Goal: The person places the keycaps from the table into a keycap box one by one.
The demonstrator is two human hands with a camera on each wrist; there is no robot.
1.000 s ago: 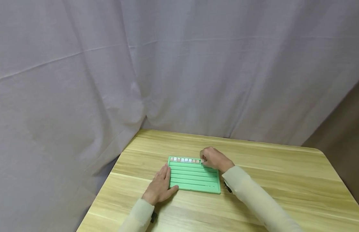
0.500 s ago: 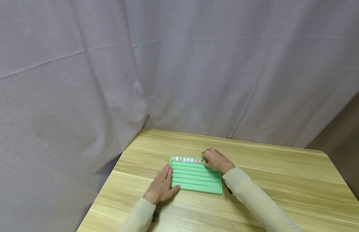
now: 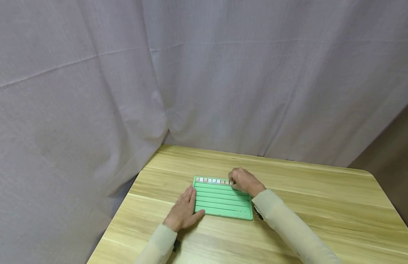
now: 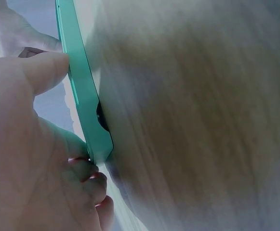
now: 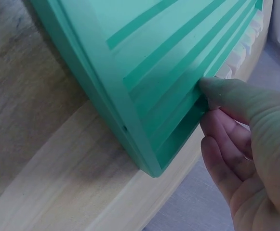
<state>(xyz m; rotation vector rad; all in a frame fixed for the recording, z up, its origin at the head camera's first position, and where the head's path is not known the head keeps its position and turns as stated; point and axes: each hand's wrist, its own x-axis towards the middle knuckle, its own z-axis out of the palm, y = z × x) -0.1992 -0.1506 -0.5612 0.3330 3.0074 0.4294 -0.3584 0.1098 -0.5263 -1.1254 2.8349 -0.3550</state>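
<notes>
A flat green tray (image 3: 220, 200) with raised parallel rails lies on the table. Along its far rail runs a row of small white and tan keycaps (image 3: 210, 180). My left hand (image 3: 183, 209) rests against the tray's left edge, fingers extended and thumb at the near corner; the left wrist view shows the thumb touching the tray's side (image 4: 84, 86). At the right end of the row, my right hand (image 3: 243, 180) pinches a keycap (image 3: 232, 183) between thumb and fingers. Most of that keycap is hidden by the fingers in the right wrist view.
The light wooden table (image 3: 306, 205) extends to the right of the tray. Grey curtains (image 3: 223, 91) hang behind and to the left of it, close to its far edge. A brown curtain (image 3: 388, 135) hangs at the right.
The pinched keycap has shifted slightly left, closer to and in line with the row. The left hand stays on the tray's edge. The head view has moved slightly.
</notes>
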